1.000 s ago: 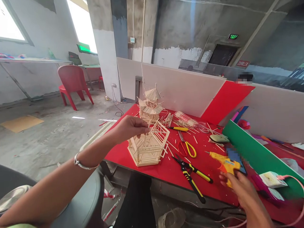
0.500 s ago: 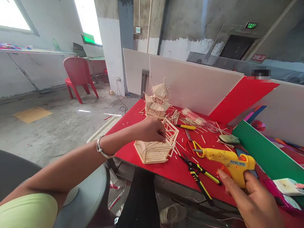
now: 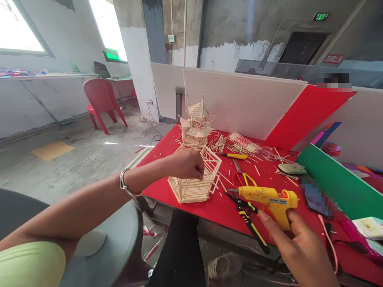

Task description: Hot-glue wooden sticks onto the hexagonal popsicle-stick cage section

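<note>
**Left hand (image 3: 188, 164) over frame (image 3: 194, 192), glue gun (image 3: 263, 197) in right hand (image 3: 302, 249)**

Frame sits on the red table (image 3: 214, 208), close to the front edge, by the left front corner. Tower (image 3: 196, 126) stands behind it, toward the left back corner.

Handling: we read the frame as light and stiff along each stick, but fragile at the joints. Thin open rails, so a squeeze could rack it or pop a bond. We'd take it low, by the base rim, not by the upper rails. Bare wood shouldn't be slippery. Glue gun looks light too, hard plastic; grip it by the handle, keep skin off the nozzle, assume hot.

Left: arm comes in from the lower left, forearm close to level, wrist bent down, back of hand up. Fingers are curled in; we can't tell whether they pinch a stick, or whether they touch the frame.

Right: comes up from the lower right, wrapped around the gun's handle, one digit at the trigger; can't tell if it's pressed. Nozzle points left, near the frame's right side but apart from it.

Pliers (image 3: 253, 230) lie at the front edge, below the gun; scissors (image 3: 237, 166) lie farther back, past the nozzle.
</note>
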### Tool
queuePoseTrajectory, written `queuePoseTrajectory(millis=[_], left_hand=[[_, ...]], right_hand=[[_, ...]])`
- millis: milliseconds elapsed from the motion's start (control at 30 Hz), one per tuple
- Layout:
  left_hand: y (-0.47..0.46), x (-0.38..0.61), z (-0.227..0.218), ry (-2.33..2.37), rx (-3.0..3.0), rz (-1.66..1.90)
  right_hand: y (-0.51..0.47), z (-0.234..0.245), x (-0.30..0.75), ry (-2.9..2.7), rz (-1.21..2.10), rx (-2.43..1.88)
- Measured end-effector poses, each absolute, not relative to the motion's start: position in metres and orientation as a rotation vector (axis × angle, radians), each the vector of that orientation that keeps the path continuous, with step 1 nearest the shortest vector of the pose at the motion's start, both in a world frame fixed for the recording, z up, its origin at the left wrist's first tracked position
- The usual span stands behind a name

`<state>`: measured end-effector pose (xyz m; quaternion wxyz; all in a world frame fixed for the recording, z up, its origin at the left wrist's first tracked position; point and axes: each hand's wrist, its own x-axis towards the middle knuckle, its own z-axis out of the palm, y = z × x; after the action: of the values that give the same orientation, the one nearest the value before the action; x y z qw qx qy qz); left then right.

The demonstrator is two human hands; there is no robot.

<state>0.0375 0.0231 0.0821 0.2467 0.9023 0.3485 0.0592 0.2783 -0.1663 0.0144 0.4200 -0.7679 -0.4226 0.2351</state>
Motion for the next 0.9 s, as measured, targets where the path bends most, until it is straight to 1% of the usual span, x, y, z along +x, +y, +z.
queuePoseTrajectory(millis=[267, 433, 533, 900], left_hand=[[0.026, 0.042, 0.084, 0.971, 2.496, -0.004], [0.028, 0.041, 0.082, 0.958, 2.495, 0.012], [0.028, 0.042, 0.081, 0.953, 2.502, -0.003], [0.024, 0.049, 0.083, 1.023, 2.501, -0.033]], right_hand=[[-0.138, -0.014, 0.273, -1.045, 0.797, -1.69], [-0.126, -0.024, 0.254, -0.785, 1.074, -1.272], [-0.12, -0.024, 0.238, -0.673, 1.183, -1.118], [-0.109, -0.028, 0.226, -0.608, 1.22, -1.111]])
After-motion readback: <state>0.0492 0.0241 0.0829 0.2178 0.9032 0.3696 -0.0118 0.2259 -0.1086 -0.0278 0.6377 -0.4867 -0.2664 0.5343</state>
